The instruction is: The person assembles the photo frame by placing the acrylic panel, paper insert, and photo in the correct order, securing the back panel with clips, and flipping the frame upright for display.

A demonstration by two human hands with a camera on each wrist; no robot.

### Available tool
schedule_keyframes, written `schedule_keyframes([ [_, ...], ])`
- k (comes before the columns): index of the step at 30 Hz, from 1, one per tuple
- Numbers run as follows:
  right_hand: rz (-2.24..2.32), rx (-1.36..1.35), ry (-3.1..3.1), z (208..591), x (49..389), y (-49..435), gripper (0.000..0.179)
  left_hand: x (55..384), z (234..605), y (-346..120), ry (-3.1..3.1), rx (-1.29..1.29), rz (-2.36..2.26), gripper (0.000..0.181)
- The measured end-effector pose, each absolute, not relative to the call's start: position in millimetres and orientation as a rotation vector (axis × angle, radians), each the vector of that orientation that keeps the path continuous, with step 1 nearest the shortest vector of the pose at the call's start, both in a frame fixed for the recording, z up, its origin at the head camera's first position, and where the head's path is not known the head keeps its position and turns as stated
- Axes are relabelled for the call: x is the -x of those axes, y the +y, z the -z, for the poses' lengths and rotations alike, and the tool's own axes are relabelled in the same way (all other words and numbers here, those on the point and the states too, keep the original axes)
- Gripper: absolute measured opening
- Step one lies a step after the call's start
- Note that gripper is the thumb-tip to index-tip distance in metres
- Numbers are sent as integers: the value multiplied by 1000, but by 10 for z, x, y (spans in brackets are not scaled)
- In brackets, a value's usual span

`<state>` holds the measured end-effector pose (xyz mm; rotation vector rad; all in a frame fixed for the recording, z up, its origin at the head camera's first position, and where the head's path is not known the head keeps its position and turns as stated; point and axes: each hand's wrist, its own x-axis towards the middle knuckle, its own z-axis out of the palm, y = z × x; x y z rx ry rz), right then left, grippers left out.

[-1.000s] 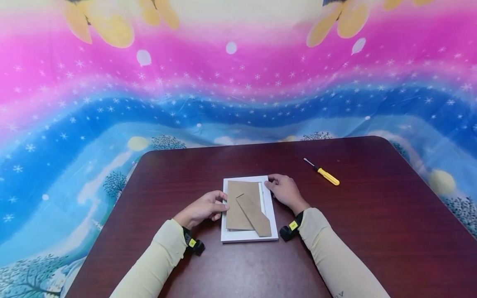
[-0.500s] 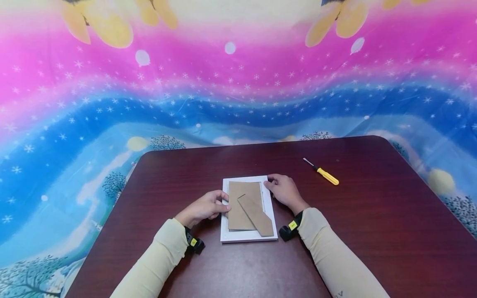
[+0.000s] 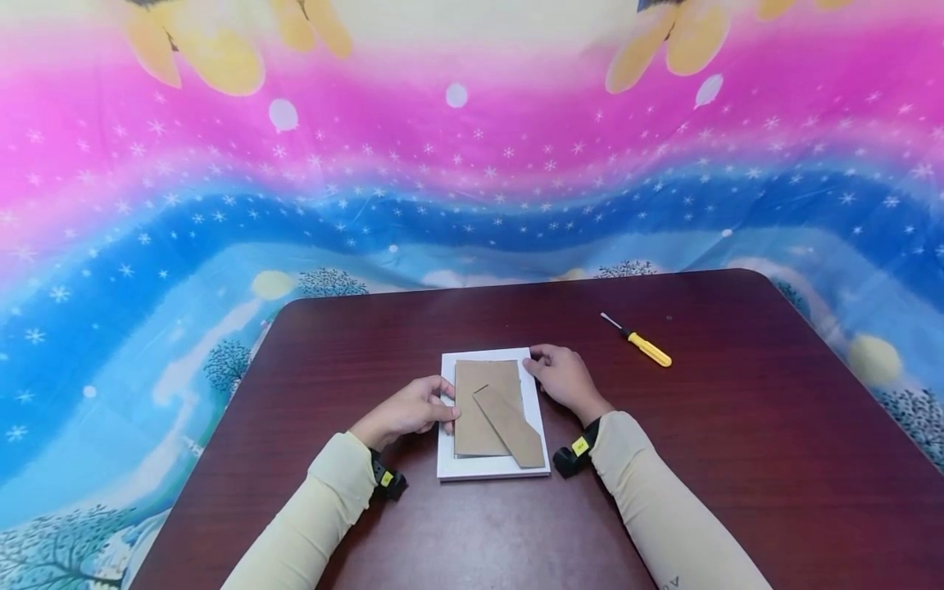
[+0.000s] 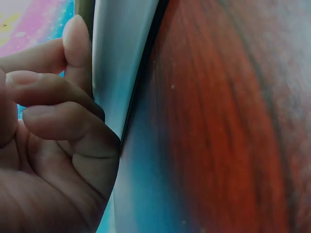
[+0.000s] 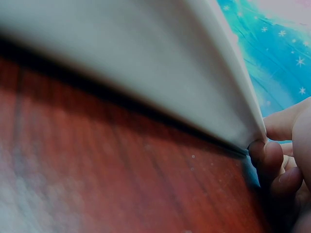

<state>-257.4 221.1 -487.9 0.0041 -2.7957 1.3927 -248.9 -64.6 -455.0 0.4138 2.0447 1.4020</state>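
A white picture frame [image 3: 479,469] lies face down on the dark red table. A brown backing board [image 3: 472,430] rests over its opening, with a brown easel leg [image 3: 516,438] slanting across it and past its lower right corner. My left hand [image 3: 406,410] pinches the board's left edge between thumb and fingers. In the left wrist view the other fingers [image 4: 68,121] curl beside the frame's white side. At the upper right corner, my right hand [image 3: 564,375] grips the frame; the right wrist view shows its fingertips [image 5: 269,158] at that corner.
A screwdriver [image 3: 649,348] with a yellow handle lies at the back right of the table [image 3: 737,410]. Behind the table hangs a pink and blue patterned cloth [image 3: 472,188].
The backing board has slid slightly right over the frame's opening, my left hand moving along with it. My right hand and the frame have stayed in place.
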Motion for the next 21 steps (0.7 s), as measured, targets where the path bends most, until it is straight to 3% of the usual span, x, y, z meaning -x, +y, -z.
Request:
schedule_keyframes([
  [13, -1385, 9, -2792, 4885, 2573, 2206, 38, 2439, 4511, -576, 2221, -480, -1317, 17],
  [21, -1368, 7, -2797, 4892, 2578, 2201, 38, 2457, 4444, -504, 2458, -565, -1051, 26],
])
